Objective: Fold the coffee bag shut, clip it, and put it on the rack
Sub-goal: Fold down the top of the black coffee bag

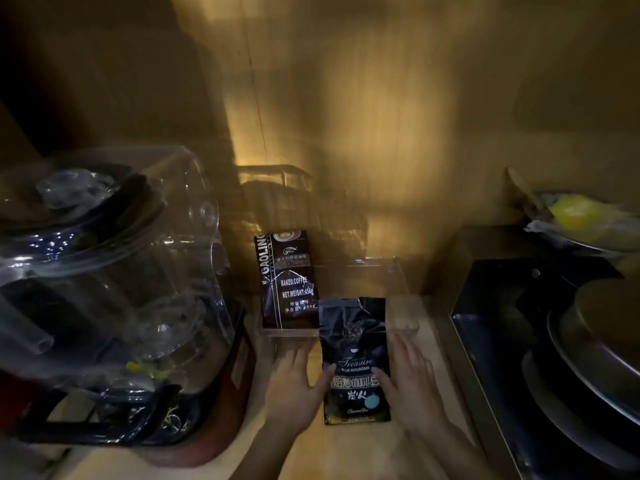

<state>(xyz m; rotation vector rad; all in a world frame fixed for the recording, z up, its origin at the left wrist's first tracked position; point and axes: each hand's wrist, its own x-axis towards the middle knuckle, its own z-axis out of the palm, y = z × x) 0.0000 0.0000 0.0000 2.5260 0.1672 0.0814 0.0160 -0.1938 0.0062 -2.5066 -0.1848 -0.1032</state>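
Note:
A dark blue coffee bag [355,344] marked "Treasure Blue Mountain" stands on the wooden counter, its torn top open and crumpled. My left hand [298,386] lies flat against the bag's left side, thumb touching its front. My right hand [408,379] rests against its right side with fingers spread. Neither hand is closed around the bag. Just behind it a clear rack [403,282] holds a second dark coffee bag [289,282] marked "Baked Coffee". No clip is visible.
A large clear-lidded appliance [114,289] on a dark base fills the left. A black stove [512,323] with a metal pan [599,344] takes up the right. A bowl with something yellow [571,213] sits at the back right. A wooden wall stands behind.

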